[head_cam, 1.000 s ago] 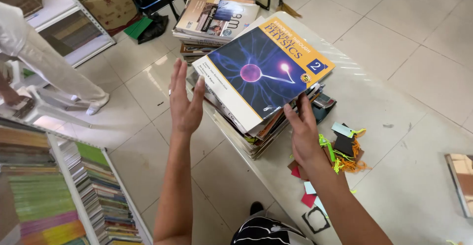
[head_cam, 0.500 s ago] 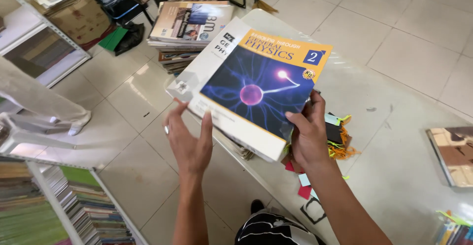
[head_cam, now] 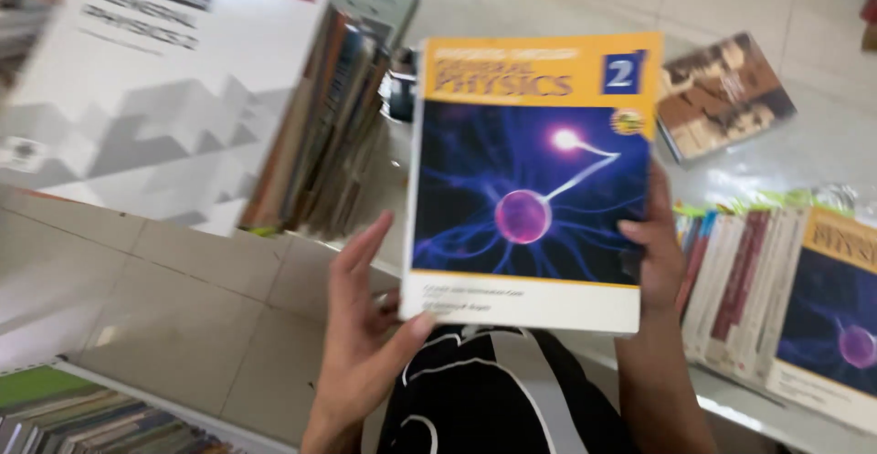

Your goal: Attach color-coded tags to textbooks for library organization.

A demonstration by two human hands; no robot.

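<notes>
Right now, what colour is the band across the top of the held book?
Orange-yellow, on the held book, seen in the head view.

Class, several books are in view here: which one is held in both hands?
The blue-and-orange plasma-globe book, between the left hand and right hand; the others sit in stacks or lie flat.
</notes>
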